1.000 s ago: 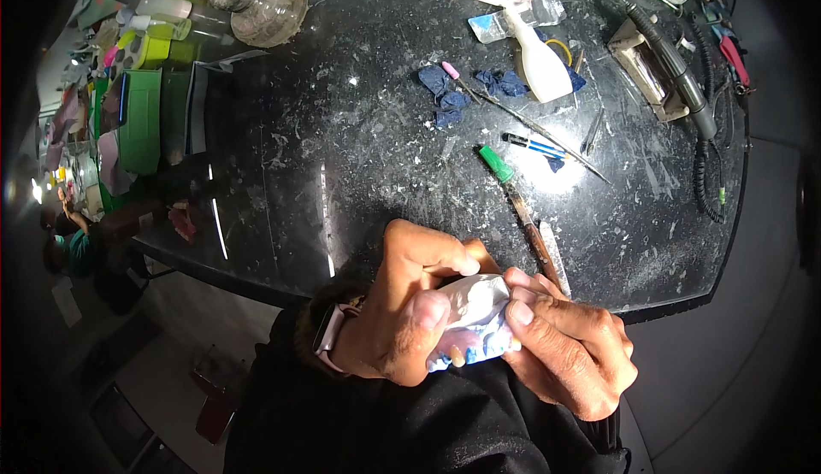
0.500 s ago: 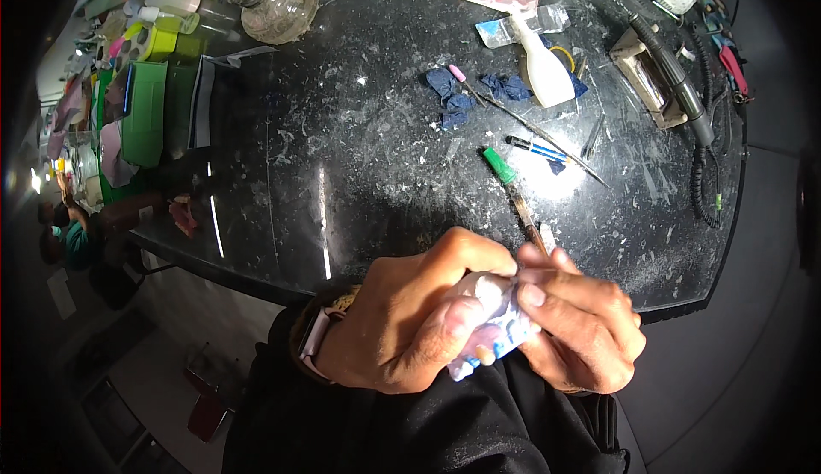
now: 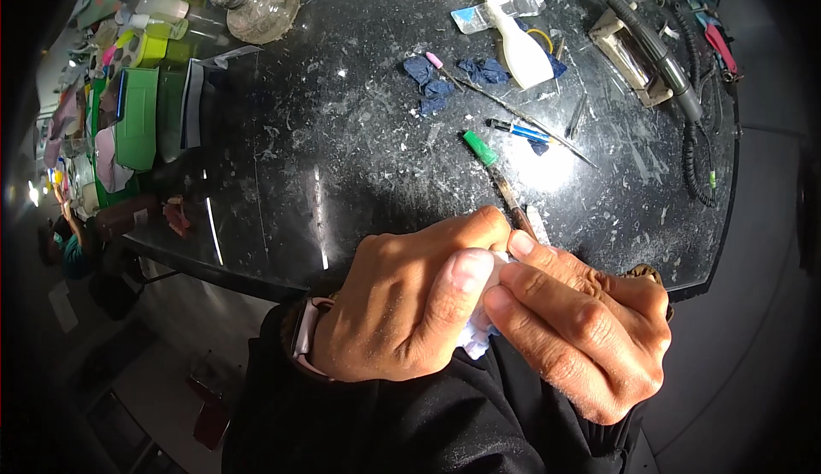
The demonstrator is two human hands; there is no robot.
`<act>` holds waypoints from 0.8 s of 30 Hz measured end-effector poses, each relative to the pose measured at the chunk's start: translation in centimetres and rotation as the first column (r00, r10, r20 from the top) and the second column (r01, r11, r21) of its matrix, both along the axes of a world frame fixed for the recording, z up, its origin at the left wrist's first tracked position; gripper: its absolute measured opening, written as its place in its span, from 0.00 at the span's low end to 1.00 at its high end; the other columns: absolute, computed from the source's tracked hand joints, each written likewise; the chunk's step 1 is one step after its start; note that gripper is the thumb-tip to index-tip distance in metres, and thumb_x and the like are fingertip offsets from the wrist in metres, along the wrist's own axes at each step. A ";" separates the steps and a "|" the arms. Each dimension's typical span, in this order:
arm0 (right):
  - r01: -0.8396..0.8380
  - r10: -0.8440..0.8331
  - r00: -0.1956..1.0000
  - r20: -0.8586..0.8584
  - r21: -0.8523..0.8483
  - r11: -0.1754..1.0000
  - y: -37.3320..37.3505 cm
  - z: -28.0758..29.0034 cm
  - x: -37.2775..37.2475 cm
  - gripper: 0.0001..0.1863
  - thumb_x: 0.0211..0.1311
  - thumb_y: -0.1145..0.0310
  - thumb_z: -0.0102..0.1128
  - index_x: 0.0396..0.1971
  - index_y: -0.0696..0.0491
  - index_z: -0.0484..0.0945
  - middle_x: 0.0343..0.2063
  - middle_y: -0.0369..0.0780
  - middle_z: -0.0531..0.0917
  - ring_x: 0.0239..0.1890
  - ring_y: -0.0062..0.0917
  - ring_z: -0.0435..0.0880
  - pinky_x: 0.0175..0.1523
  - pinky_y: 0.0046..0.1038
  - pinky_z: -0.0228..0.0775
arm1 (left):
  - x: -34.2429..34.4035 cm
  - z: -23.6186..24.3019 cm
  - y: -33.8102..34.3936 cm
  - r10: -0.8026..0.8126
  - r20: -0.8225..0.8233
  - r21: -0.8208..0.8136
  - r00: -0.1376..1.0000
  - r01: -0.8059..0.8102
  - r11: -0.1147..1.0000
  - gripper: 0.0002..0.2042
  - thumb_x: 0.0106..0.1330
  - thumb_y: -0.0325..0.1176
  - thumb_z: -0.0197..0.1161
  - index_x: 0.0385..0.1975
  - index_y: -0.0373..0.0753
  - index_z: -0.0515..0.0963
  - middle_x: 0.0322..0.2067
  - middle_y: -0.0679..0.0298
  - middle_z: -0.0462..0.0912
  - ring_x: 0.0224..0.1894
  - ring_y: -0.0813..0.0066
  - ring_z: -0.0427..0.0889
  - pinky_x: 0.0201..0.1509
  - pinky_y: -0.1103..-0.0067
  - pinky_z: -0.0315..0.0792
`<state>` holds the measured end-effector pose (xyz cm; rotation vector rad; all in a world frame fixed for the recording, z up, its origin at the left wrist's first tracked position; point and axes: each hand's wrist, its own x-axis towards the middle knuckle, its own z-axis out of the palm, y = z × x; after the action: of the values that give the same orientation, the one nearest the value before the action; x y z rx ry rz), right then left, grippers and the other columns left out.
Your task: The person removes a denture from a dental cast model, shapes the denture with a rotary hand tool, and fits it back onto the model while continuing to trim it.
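Observation:
Just past the table's near edge, my left hand [image 3: 410, 299] is closed around a small whitish dental cast [image 3: 475, 337], its thumb pressed along the upper side. My right hand [image 3: 590, 320] meets it from the other side, thumb and fingertips pinching the cast's upper part. Both hands cover most of the cast, and only a pale strip and a lower bit with bluish tints show. Beyond my fingertips lies a slim tool with a green end [image 3: 481, 147] and a brownish shaft, its near part running behind my hands.
On the dusty black table [image 3: 342, 132] lie a white bottle [image 3: 523, 55], dark blue scraps [image 3: 432, 85], a pink-tipped thin tool [image 3: 513, 111] and a blue pen [image 3: 517, 129]. A corded black handpiece [image 3: 658, 55] rests at right. Green bins [image 3: 137, 119] and a glass burner [image 3: 261, 12] stand left.
The cast has turned between my hands, so its blue-marked side is now largely hidden. My right fingers have shifted over it, and the whole view has moved slightly.

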<state>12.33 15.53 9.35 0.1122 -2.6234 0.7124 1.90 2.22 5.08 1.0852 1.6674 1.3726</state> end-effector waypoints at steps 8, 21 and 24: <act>-0.023 0.029 0.997 -0.074 0.078 0.997 0.2 -0.8 0.3 0.08 0.43 0.71 0.64 0.28 0.54 0.83 0.28 0.39 0.84 0.32 0.26 0.85 0.27 0.15 0.54 | 0.9 -0.9 0.3 0.173 -0.388 0.164 0.905 -0.117 0.980 0.11 0.70 0.29 0.37 0.32 0.30 0.67 0.21 0.57 0.69 0.17 0.66 0.74 0.16 0.75 0.64; -0.215 0.207 0.961 -0.181 -0.025 0.976 2.2 -2.1 -1.2 0.09 0.37 0.72 0.65 0.21 0.60 0.78 0.20 0.38 0.77 0.24 0.26 0.82 0.25 0.21 0.77 | 0.3 -0.7 0.5 0.119 -0.482 0.056 0.868 -0.104 0.993 0.09 0.68 0.29 0.38 0.31 0.33 0.66 0.21 0.56 0.71 0.20 0.62 0.75 0.18 0.72 0.65; -0.228 0.225 0.972 -0.066 -0.053 0.972 2.1 -2.2 -1.3 0.11 0.35 0.70 0.64 0.21 0.60 0.76 0.17 0.36 0.74 0.17 0.20 0.78 0.18 0.18 0.72 | 0.0 -0.3 0.5 0.006 -0.008 -0.089 1.000 -0.006 0.996 0.09 0.67 0.29 0.39 0.29 0.35 0.66 0.20 0.57 0.71 0.20 0.59 0.75 0.20 0.71 0.67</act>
<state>11.06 17.63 7.18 0.4146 -2.5545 0.8503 1.89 2.74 4.75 1.0365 1.7215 1.2869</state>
